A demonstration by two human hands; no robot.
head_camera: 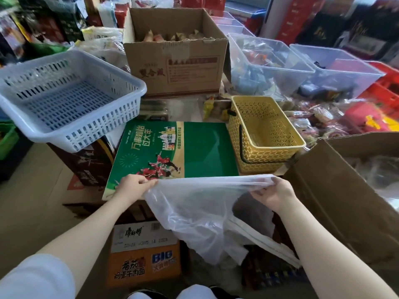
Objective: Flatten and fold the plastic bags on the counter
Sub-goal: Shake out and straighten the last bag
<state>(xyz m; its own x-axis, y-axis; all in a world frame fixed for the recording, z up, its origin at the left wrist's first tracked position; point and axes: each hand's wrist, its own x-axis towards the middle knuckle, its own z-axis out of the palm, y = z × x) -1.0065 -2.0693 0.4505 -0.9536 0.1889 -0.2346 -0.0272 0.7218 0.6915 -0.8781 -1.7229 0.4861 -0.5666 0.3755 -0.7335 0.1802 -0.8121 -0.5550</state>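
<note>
The plastic bag (200, 208) is looking thin, translucent and crinkled (faintly shiny); the green box (207, 147) is showing glossy printed card, the yellow basket (265, 134) smooth perforated plastic.

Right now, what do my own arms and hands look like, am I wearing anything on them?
Both forearms are bare from above the elbow down. The left hand and right hand wear no gloves, and no rings, watch or bracelet show at the wrists. A short white sleeve covers the left upper arm at the frame's lower corner. The right upper arm lies outside the frame.
</note>
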